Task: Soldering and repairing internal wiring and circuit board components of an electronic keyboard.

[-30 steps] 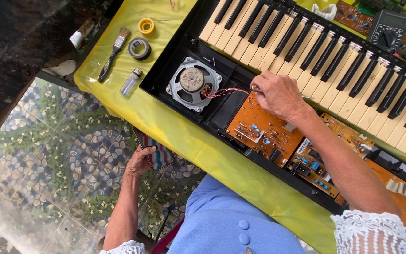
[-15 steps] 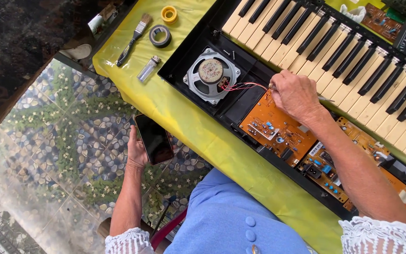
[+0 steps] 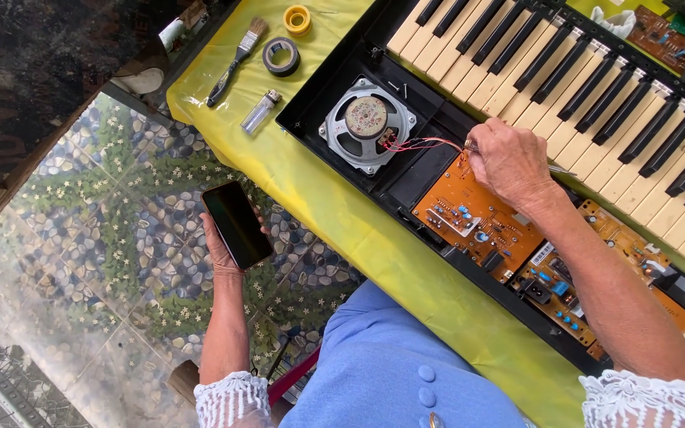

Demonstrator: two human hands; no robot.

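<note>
Phone now raised in my left hand, fingers wrapped under it, left of the speaker. Right hand stays pinched on a thin tool beside the speaker's red wires.

A single head-worn camera looks steeply down, close above the surface. Opened keyboard right, tiled floor left.

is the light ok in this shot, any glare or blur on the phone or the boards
Head view: even daylight, soft shadows, no harsh glare. The phone in the left hand shows a dark screen with a faint sheen. The orange board by the right hand is sharp; the floor at lower left looks hazy.
</note>
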